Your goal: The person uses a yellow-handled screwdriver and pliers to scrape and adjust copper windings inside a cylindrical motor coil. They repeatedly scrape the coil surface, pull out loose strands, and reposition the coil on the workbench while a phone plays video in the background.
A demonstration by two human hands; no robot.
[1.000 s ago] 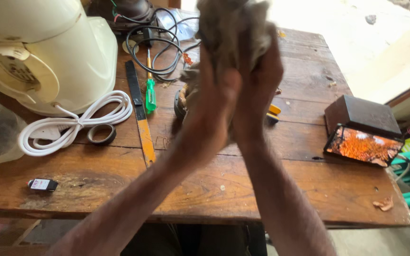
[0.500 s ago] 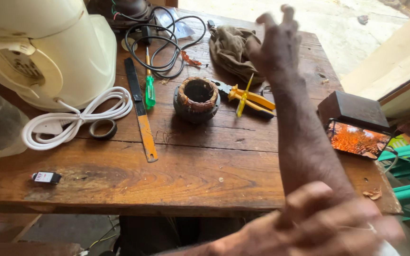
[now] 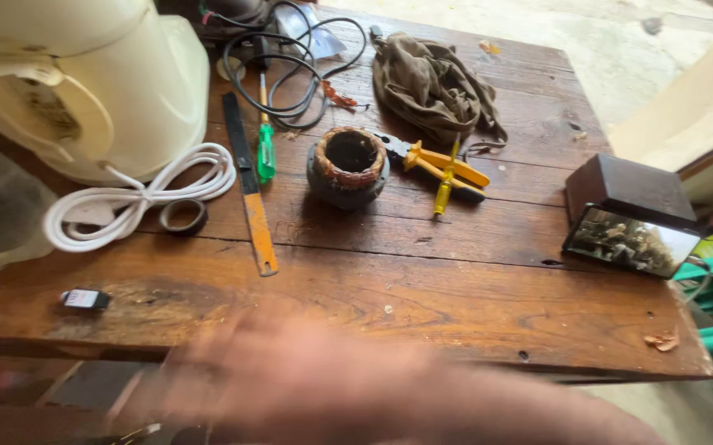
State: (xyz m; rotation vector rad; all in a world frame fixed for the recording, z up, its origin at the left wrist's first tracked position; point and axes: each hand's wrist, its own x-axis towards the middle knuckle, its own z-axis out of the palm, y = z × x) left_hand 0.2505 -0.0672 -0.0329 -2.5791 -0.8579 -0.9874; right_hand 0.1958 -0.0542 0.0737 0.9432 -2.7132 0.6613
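Head view: open dark box [image 3: 630,216], jumbled small parts inside.

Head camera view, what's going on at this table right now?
A blurred hand sweeps across the near edge of the wooden table, holding nothing visible. On the table lie a round motor winding, yellow-handled pliers, a crumpled brown rag, a green screwdriver and a coiled white cord.

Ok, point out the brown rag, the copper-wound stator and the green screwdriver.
brown rag [image 3: 432,82], head view, middle of the crumpled cloth
stator [image 3: 348,169], head view, front outer wall
green screwdriver [image 3: 266,152], head view, its green handle
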